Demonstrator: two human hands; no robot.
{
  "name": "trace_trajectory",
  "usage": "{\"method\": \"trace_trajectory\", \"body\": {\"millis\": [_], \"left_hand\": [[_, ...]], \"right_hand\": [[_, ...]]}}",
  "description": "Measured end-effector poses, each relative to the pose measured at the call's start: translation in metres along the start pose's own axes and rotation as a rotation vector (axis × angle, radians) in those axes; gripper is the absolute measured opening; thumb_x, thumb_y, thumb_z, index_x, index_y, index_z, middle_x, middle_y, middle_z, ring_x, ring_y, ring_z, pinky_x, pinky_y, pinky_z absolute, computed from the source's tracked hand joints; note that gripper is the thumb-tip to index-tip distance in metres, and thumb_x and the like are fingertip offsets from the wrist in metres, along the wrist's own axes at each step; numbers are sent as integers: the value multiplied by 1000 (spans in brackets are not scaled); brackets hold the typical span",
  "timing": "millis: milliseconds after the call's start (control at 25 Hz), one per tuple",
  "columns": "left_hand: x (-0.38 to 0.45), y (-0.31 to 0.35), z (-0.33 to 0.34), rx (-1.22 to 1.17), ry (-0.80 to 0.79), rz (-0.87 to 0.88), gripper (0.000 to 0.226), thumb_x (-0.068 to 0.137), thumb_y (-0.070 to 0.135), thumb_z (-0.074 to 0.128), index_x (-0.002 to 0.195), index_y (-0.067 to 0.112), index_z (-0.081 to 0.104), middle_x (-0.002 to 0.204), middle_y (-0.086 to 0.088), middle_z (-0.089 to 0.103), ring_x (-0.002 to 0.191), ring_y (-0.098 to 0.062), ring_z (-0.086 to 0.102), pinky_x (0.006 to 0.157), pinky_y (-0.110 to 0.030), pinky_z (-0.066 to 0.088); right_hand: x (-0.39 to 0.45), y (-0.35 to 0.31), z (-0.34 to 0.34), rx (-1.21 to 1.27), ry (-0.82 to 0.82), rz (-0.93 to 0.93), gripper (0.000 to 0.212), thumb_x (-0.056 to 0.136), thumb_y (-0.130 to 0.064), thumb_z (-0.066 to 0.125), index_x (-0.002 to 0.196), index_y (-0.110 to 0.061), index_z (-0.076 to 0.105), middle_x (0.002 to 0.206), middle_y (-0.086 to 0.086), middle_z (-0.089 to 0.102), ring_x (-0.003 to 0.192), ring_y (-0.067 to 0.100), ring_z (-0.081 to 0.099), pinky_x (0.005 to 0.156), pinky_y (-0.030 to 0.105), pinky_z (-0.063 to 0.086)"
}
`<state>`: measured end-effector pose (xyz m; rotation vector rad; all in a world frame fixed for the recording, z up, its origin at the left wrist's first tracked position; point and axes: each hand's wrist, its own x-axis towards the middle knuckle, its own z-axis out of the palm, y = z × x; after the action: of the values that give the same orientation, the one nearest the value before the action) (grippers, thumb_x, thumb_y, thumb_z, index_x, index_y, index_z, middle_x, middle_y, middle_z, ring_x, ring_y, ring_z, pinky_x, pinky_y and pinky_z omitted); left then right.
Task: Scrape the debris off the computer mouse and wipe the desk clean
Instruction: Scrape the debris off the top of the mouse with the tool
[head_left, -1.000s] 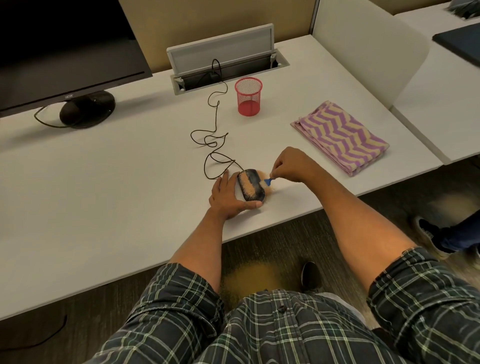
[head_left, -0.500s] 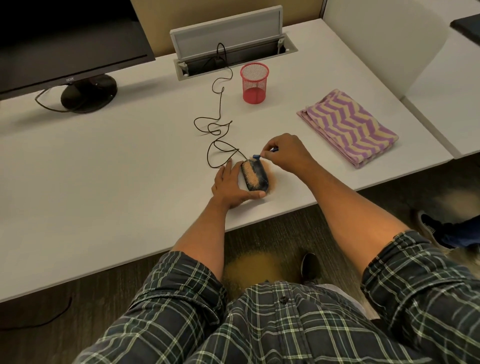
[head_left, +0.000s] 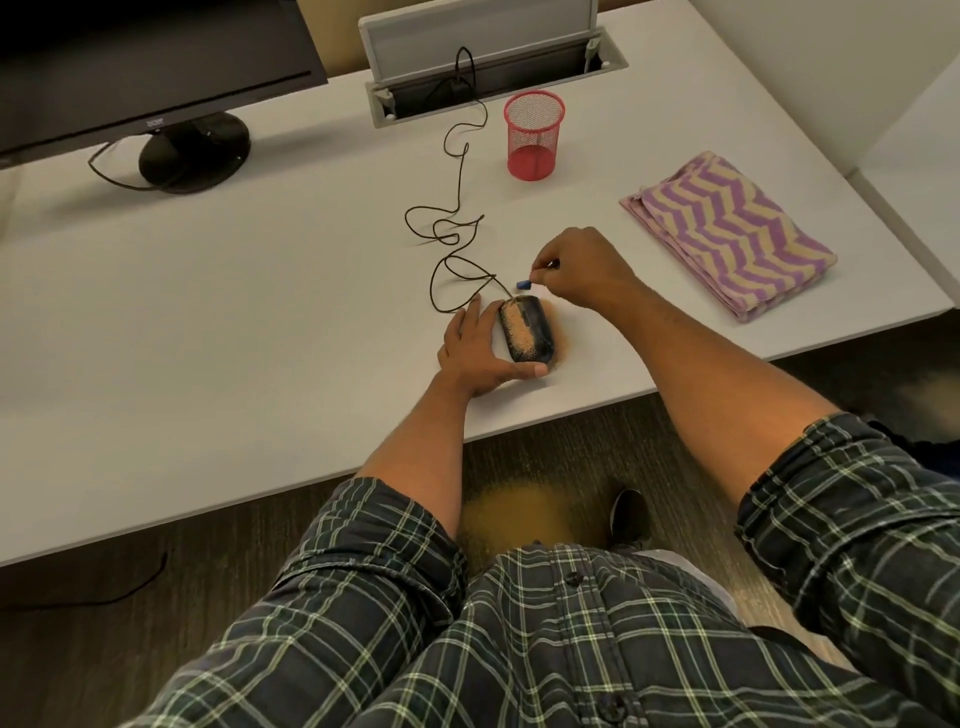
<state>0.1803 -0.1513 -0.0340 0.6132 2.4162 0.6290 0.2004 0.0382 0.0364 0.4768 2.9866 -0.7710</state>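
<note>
A black monitor (head_left: 130, 57) stands at the far left on a round black base (head_left: 195, 150), with a thin cable (head_left: 106, 174) curling out from under it. At the far edge, an open grey cable hatch (head_left: 483, 57) has its lid tilted up. A red mesh cup (head_left: 534, 135) stands upright just in front of the hatch. A white partition (head_left: 810, 67) rises at the right. A patch of tan powder (head_left: 524, 512) lies on the dark floor (head_left: 78, 649), beside a dark shoe (head_left: 629, 514).
</note>
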Motion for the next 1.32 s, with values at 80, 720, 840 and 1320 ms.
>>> {"method": "trace_trajectory", "body": {"millis": [80,720,840,1320], "left_hand": [[0,0,0,7,2,2,125,65,73,78,159,36,5,168,8,-11,154,-21,-10,122,-52,8],[2,-1,1,-7,-10,2,124,64,73,78,159,39,5,167,11,-13,153,-19,-12,122,-52,6],[2,-1,1,-17,-3,1,123,64,73,78,158,41,6,167,12,-13,153,-19,-12,121,-52,7],[4,0,0,7,-10,-5,125,65,74,77,159,37,4,168,9,-13,154,-20,-12,121,-53,6]], "right_hand": [[0,-3,0,25,-58,-52,18,89,-20,71,102,-12,79,104,3,75,86,14,63,78,26,50],[4,-10,-5,-42,-83,0,19,87,-20,72,103,-11,79,102,6,75,87,20,67,78,30,53],[5,-7,-3,-108,-39,51,20,87,-23,74,101,-12,79,99,7,76,84,22,68,78,32,55],[16,-16,-2,-192,-101,-7,21,87,-25,73,103,-11,79,99,8,75,82,22,65,73,31,51]]}}
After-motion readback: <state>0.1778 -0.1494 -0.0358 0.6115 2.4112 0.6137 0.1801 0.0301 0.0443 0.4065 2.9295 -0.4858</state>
